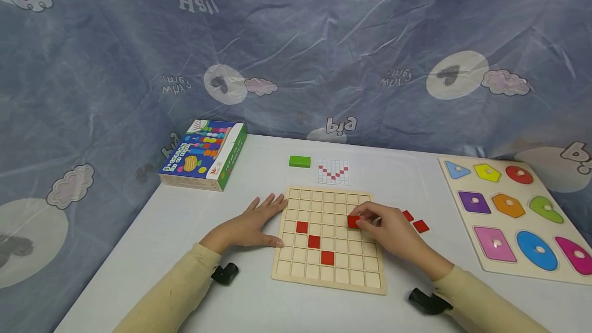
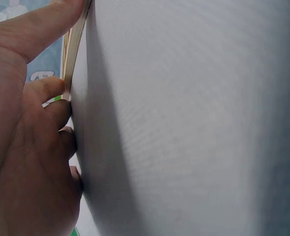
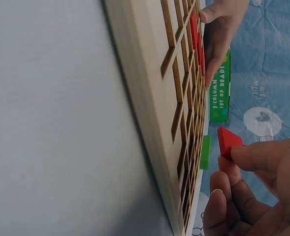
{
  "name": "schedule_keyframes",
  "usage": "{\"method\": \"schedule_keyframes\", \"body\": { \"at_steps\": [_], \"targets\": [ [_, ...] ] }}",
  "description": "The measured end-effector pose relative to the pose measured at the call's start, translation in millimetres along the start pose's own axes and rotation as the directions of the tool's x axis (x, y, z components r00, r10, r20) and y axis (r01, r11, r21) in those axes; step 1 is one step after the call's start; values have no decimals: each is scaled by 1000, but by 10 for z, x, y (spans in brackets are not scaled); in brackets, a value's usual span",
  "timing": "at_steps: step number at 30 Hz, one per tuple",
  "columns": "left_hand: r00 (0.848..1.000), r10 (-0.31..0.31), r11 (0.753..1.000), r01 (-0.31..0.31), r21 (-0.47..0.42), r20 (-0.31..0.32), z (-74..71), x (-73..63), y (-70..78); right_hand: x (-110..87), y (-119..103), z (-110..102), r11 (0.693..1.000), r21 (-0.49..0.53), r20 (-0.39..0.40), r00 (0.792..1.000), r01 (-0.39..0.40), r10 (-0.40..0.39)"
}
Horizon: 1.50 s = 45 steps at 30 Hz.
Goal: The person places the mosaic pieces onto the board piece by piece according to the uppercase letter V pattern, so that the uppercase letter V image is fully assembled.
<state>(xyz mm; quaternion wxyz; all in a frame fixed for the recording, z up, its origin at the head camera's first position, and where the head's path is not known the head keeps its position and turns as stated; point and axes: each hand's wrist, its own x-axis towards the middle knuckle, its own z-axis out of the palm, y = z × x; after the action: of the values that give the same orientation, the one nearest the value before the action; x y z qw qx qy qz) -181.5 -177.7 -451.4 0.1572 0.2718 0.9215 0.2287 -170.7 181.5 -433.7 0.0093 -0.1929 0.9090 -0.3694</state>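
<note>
A wooden grid board (image 1: 333,285) lies flat on the white table, with three red square tiles (image 1: 314,241) set in its cells along a diagonal. My left hand (image 1: 250,225) touches the board's left edge, fingers spread. In the left wrist view the thumb lies against the wooden edge. My right hand (image 1: 393,227) pinches another red square tile (image 1: 353,222) between thumb and fingers over the board's right side. The right wrist view shows this tile (image 3: 227,142) tilted and held above the grid. Beside that hand, more red tiles (image 1: 421,226) lie on the table, partly hidden.
Behind the board lie a card (image 1: 333,179) with a red V of squares and a green block (image 1: 299,161). A bead-set box (image 1: 203,155) stands at the back left. A knobbed shape puzzle (image 1: 467,225) occupies the right. A patterned blue-grey cloth hangs behind the table.
</note>
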Motion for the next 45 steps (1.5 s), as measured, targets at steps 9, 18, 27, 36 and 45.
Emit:
{"method": "schedule_keyframes", "body": {
  "at_steps": [9, 18, 27, 36, 45],
  "targets": [
    [1000, -6, 1000, 6, -1, 4, 1, 8, -1, 90, -119, 52, 1000, 24, 25, 999, 18, -19],
    [1000, -15, 1000, 15, 1, 10, 4, 9, -7, 195, -208, 126, 999, 45, 54, 999, 6, -8],
    [1000, -18, 1000, 18, 2, 9, 2, 7, -8, 322, -287, 237, 999, 43, 74, 997, 32, -35],
    [1000, -23, 1000, 23, 1, 13, -10, 10, 12, 455, -384, 314, 996, 69, 110, 992, 55, -62],
    [999, -31, 1000, 31, 3, 16, -21, 8, 23, 601, -462, 464, 992, 114, 169, 983, 57, -75]
  ]
}}
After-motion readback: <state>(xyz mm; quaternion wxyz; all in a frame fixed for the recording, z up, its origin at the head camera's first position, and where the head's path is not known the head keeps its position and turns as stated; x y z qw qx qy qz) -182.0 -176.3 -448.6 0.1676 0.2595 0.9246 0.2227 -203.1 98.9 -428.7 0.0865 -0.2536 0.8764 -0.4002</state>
